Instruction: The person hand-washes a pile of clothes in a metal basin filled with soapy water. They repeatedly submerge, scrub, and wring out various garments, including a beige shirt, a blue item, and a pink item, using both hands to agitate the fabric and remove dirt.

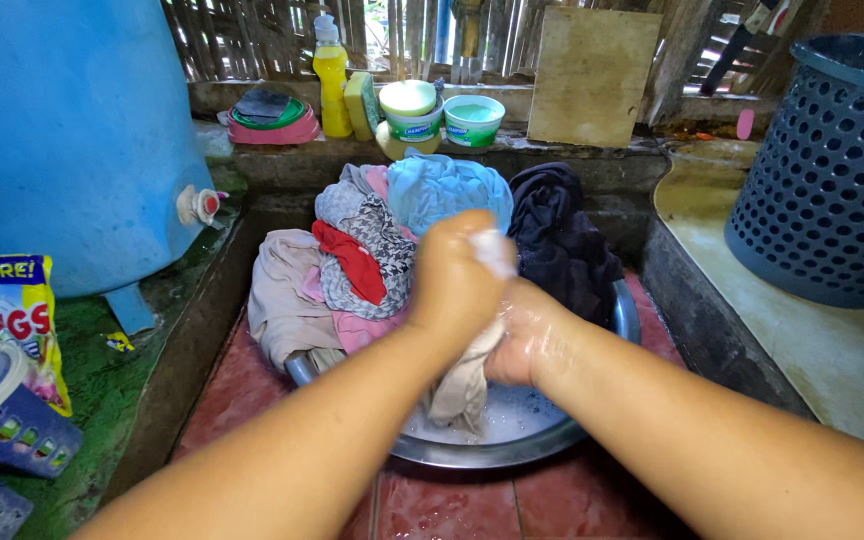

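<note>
Both my hands are over a round metal basin [624,305] of soapy water. My left hand [457,275] and my right hand [524,345] are pressed together, gripping a wet beige cloth [457,385] that hangs down into the suds. Foam sits on my left knuckles. Behind my hands lies a heap of laundry [382,240]: a pale blue piece, a red piece, a grey patterned one, pink and beige ones. A dark garment [562,235] drapes over the basin's far right rim.
A big blue water drum [67,130] with a tap stands left. A dark perforated laundry basket [832,170] sits on the right counter. The back ledge holds a yellow bottle [331,80], tubs and a sponge. A detergent bag [17,315] lies left. The floor is red tile.
</note>
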